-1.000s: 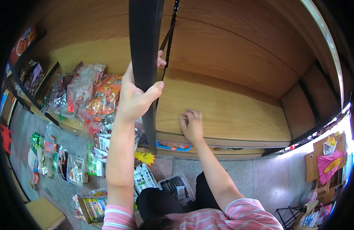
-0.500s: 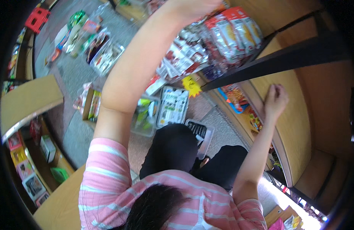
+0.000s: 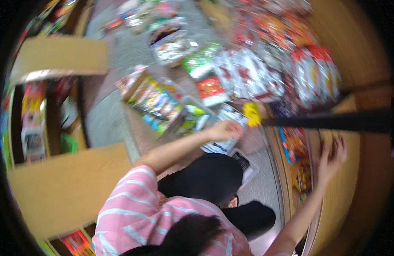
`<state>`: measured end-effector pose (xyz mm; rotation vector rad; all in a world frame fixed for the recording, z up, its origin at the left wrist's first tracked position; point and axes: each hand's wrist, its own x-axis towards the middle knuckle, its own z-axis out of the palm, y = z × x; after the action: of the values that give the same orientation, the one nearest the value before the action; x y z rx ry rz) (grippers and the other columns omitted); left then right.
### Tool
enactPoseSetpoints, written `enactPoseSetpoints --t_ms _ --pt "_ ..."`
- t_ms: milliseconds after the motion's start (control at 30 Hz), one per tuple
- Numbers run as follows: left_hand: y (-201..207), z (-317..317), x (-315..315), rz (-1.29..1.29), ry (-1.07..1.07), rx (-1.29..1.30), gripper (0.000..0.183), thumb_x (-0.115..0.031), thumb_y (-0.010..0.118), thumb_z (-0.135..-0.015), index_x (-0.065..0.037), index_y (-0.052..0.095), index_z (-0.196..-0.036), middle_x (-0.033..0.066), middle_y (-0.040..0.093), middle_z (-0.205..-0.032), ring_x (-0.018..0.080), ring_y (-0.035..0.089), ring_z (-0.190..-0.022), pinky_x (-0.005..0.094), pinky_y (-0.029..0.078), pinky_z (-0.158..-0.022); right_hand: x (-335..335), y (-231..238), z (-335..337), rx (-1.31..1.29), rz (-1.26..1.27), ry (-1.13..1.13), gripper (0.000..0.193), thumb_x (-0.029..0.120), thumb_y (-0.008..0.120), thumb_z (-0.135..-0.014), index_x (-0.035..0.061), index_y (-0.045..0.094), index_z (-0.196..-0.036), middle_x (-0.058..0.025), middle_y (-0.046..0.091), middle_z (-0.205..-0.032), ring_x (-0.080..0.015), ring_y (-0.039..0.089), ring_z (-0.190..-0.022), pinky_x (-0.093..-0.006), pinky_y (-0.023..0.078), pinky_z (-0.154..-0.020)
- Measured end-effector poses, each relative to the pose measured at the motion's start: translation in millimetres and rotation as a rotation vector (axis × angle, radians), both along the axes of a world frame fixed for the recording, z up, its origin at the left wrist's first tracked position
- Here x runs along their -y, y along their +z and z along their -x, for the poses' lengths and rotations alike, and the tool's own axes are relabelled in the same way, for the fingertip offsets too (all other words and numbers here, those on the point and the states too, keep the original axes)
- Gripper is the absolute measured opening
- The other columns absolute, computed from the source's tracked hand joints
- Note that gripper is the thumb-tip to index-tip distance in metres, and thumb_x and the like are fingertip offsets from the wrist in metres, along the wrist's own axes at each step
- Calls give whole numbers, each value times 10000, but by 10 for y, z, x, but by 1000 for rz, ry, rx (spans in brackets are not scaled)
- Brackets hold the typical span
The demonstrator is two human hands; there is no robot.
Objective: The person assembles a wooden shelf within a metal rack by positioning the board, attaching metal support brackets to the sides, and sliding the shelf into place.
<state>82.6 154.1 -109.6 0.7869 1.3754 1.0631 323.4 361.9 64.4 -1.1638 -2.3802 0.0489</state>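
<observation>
My left hand [image 3: 226, 130] is over the front of a pale printed box [image 3: 222, 145] just beyond my knees. Its fingers look curled in, slightly blurred, and I cannot make out anything in them. On the right, my right hand [image 3: 332, 158] is at the wooden shelf board [image 3: 344, 183] with its fingers apart, holding nothing I can see. Past my left hand is a clear tub with green packets [image 3: 194, 117]. A yellow star-shaped tag [image 3: 251, 114] hangs at the shelf edge close by.
Red-and-white packs [image 3: 316, 77] and silvery packets [image 3: 248, 74] pile up at the far right. A box of colourful packets [image 3: 156, 102] sits on the floor to the left. A dark metal bar [image 3: 333, 121] crosses above the right shelf. Wooden shelving [image 3: 69, 183] stands left.
My left hand has come back from the far packs to just beyond my knees. The fingers of my right hand have spread. The view has swung, and the blur is stronger.
</observation>
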Motion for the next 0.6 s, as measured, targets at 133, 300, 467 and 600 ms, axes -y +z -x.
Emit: enactPoseSetpoints --t_ms 133,300,467,600 --pt "-120 40 468 161 221 -392 215 -206 563 -767 -25 565 -882 70 595 -752 114 546 -662 268 444 -605 46 16 76 154 25 293 589 96 639 -662 7 380 -1183 -156 306 -1271 -314 283 -1173 -390 247 -970" --pt "132 202 1290 284 362 -629 246 -216 573 -741 -12 565 -878 98 604 -726 174 579 -656 303 458 -593 200 11 220 303 -24 368 736 5 626 -617 -9 253 -1251 -164 267 -1294 -326 254 -1195 -396 228 -987" --pt "1375 -182 2022 394 288 -937 203 -197 528 -721 -39 565 -842 137 599 -736 284 586 -686 381 467 -622 231 126 156 436 -127 276 765 102 647 -645 4 218 -1271 -158 252 -1313 -303 256 -1205 -382 232 -988" --pt "2060 -433 2639 487 560 -963 230 -254 508 -735 -42 591 -765 158 593 -706 329 571 -652 419 457 -610 466 267 203 646 -99 103 833 352 683 -607 24 255 -1242 -149 300 -1276 -277 326 -1154 -398 309 -917"
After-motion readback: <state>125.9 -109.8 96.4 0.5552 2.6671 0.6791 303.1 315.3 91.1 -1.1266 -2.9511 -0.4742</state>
